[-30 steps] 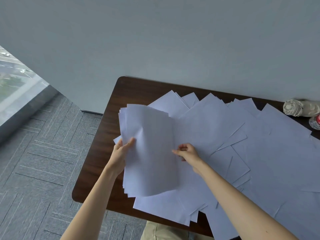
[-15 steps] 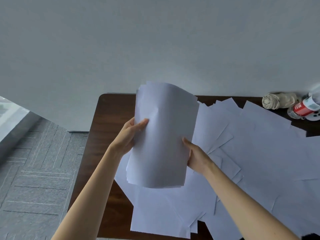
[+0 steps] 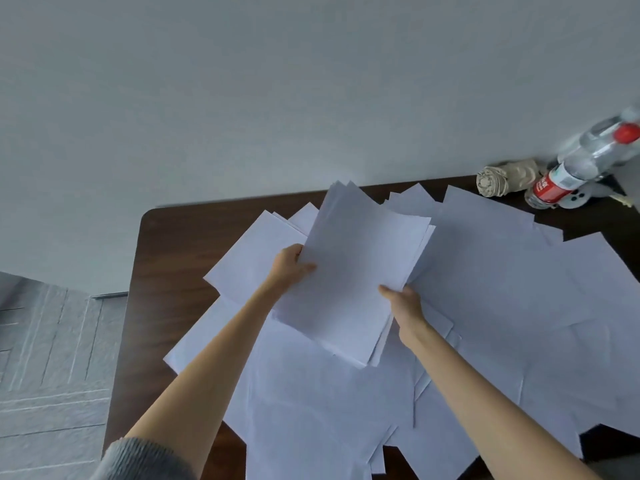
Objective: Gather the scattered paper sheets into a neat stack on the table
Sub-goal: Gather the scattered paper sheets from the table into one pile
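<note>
A bundle of white paper sheets (image 3: 353, 271) is held above the dark brown table (image 3: 166, 258), tilted with its top corner leaning right. My left hand (image 3: 289, 268) grips its left edge, thumb on top. At the bundle's right edge my right hand (image 3: 403, 301) grips it, thumb on the top sheet. The sheets in the bundle are fanned slightly at the top and right edges. Many loose white sheets (image 3: 502, 299) lie scattered and overlapping across the table beneath and to the right.
A clear plastic bottle with a red label and red cap (image 3: 575, 171) lies at the back right corner beside a folded beige umbrella (image 3: 505, 176). A grey wall runs behind the table. Grey carpet tiles (image 3: 52, 358) lie left of the table's edge.
The bundle has come down from upright in front of the wall to lower over the table, tilting right. Both hands kept their grip. The view shifted right, showing the bottle.
</note>
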A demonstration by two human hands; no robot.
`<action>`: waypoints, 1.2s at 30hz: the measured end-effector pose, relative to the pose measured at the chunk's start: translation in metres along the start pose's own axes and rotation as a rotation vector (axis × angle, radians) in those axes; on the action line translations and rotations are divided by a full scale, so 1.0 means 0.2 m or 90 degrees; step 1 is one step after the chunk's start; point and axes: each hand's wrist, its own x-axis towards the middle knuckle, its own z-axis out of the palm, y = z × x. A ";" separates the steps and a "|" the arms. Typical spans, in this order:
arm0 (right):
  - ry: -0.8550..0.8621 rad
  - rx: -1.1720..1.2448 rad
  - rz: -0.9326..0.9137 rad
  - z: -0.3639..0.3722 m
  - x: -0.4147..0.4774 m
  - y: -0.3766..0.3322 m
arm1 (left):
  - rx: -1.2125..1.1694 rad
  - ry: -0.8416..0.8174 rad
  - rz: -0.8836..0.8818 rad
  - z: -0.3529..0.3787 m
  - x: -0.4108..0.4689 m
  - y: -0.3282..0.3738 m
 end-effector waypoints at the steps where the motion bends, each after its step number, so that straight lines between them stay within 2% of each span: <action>1: 0.009 -0.060 -0.013 0.00 0.00 0.00 | 0.066 0.016 0.013 0.03 0.04 0.01; 3: 0.031 -0.131 0.002 -0.01 0.05 0.02 | 0.144 0.051 0.018 0.07 0.10 0.03; 6: 0.054 -0.114 0.101 -0.01 0.13 0.03 | 0.276 0.100 0.025 0.10 0.17 0.02; 10: 0.147 -0.129 0.197 0.02 0.18 0.03 | 0.334 0.082 0.001 0.11 0.24 -0.01; 14: 0.217 0.075 0.232 0.02 0.17 0.01 | 0.348 0.069 -0.016 0.11 0.26 -0.03; 19: 0.165 0.199 0.229 -0.01 0.16 -0.03 | 0.217 0.063 -0.042 0.08 0.28 -0.01; 22: 0.128 0.141 0.208 -0.03 0.16 -0.04 | 0.140 0.068 -0.054 0.07 0.27 -0.01; 25: 0.070 0.067 0.111 -0.03 0.18 -0.02 | 0.162 0.028 -0.031 0.08 0.27 -0.02; 27: 0.007 0.079 0.071 -0.03 0.18 -0.03 | 0.131 0.004 -0.020 0.08 0.26 -0.02; 31: -0.036 0.084 0.067 0.00 0.20 -0.04 | -0.003 -0.006 -0.016 0.07 0.16 0.02; 34: -0.045 0.055 0.016 -0.02 0.22 -0.06 | -0.093 -0.025 -0.007 0.05 0.09 0.02; 36: -0.092 0.037 -0.010 -0.08 0.22 -0.09 | -0.197 -0.045 -0.028 0.02 0.06 -0.01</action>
